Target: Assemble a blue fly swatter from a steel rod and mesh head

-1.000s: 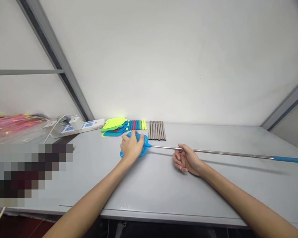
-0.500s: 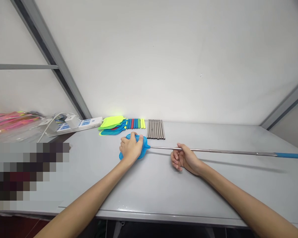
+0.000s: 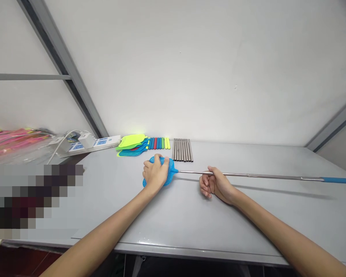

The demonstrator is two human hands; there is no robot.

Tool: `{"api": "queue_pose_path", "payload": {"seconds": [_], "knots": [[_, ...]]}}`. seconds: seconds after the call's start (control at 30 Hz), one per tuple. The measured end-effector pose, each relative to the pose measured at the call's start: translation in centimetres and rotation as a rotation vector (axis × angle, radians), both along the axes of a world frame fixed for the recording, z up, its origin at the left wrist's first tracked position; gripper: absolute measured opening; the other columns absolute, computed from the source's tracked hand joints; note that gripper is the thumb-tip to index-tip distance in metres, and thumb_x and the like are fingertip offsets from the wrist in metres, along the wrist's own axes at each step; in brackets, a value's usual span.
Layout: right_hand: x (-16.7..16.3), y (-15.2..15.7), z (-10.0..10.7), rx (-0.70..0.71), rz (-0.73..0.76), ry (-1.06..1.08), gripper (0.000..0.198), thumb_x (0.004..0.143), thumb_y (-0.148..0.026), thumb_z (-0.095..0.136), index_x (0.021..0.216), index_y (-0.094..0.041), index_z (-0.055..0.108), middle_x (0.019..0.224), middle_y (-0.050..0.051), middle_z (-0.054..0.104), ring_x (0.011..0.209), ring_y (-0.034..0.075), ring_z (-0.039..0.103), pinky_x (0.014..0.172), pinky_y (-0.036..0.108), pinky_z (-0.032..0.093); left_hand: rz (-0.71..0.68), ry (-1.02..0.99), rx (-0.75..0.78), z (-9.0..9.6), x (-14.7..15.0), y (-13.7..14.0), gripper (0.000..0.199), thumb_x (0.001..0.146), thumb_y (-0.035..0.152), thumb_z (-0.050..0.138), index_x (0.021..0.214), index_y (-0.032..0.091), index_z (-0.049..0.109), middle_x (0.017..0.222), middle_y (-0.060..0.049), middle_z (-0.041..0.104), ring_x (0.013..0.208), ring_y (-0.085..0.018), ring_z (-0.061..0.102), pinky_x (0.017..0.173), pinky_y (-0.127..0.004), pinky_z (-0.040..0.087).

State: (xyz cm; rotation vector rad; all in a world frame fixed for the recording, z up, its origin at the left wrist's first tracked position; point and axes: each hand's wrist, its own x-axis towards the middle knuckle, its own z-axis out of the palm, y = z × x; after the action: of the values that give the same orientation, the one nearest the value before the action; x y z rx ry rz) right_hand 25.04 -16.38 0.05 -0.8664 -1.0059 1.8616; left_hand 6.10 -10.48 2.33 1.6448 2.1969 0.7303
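A blue fly swatter [image 3: 170,174] with a long extended metal rod [image 3: 265,176] lies across my view, its blue handle [image 3: 338,180] running out at the right edge. My left hand [image 3: 155,172] is closed over the perforated swatter head, covering much of it. Further along the rod, my right hand [image 3: 215,184] pinches the metal between thumb and index finger, with the other fingers curled below it. The rod casts a shadow on the grey table, so that stretch is raised above the surface.
Behind my left hand lie stacked swatter heads [image 3: 132,142], a row of coloured handle grips [image 3: 159,143] and several metal tubes [image 3: 183,150]. A white power strip [image 3: 106,142] and bagged pink items [image 3: 20,140] are at left. The wall [image 3: 207,77] borders the table [image 3: 248,227].
The whole view has shifted slightly to the right. Both hands keep the same hold on the fly swatter, with hardly any other movement.
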Motion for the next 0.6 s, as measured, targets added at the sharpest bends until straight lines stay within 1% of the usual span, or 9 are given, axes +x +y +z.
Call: {"api": "queue_pose_path", "payload": {"seconds": [0.1,0.47,0.6], "knots": [[0.0,0.0,0.0,0.014,0.005,-0.003,0.043,0.08,-0.045,0.023,0.052,-0.016,0.039,0.05,0.0,0.043,0.042,0.012,0.045,0.04,0.022,0.029,-0.002,-0.001,0.019,0.0,0.1,-0.2,0.044,0.075,0.053,0.027,0.104,0.026,0.045,0.1,-0.011,0.04,0.099,-0.03,0.042,0.083,-0.043,0.031],[-0.3,-0.2,0.1,0.052,0.019,-0.012,0.044,0.08,-0.045,0.021,0.053,-0.016,0.04,0.051,0.001,0.044,0.043,0.012,0.046,0.041,0.022,0.03,0.001,0.042,0.179,-0.1,0.6,-0.9,0.041,0.077,0.051,0.027,0.105,0.026,0.045,0.098,-0.011,0.039,0.099,-0.028,0.04,0.082,-0.04,0.031],[-0.3,-0.2,0.1,0.063,0.028,-0.007,0.044,0.08,-0.046,0.02,0.053,-0.016,0.04,0.051,0.001,0.044,0.043,0.012,0.046,0.041,0.022,0.03,-0.014,0.048,0.205,-0.2,0.7,-1.1,0.041,0.078,0.05,0.027,0.105,0.026,0.046,0.098,-0.011,0.038,0.1,-0.027,0.039,0.082,-0.04,0.031]]}}
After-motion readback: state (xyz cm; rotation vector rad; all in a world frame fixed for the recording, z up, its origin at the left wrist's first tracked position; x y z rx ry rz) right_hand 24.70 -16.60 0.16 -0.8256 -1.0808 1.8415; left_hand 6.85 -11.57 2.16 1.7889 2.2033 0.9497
